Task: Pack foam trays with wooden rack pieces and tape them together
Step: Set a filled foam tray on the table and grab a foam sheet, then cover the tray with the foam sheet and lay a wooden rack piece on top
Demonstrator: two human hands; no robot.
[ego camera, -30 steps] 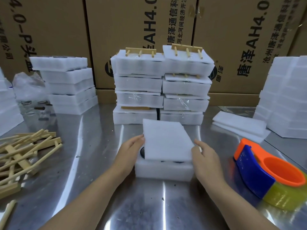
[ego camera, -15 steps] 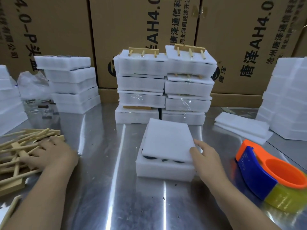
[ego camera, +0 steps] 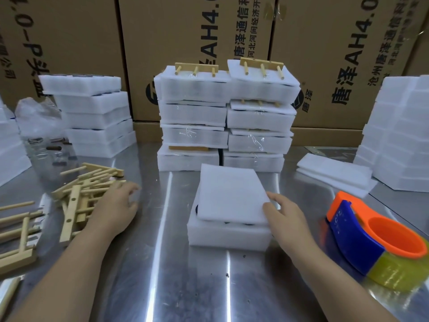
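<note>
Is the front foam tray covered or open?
Covered, but loosely: a thin white foam sheet lies askew on the thick white foam tray, with dark contents showing at its left and front edges.

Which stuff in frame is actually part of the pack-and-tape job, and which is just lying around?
Job: foam tray; foam sheet on it, right hand at its corner; wooden rack pieces under left hand; tape dispenser; taped stacks behind.
Lying about: cardboard boxes; clear plastic bag.
</note>
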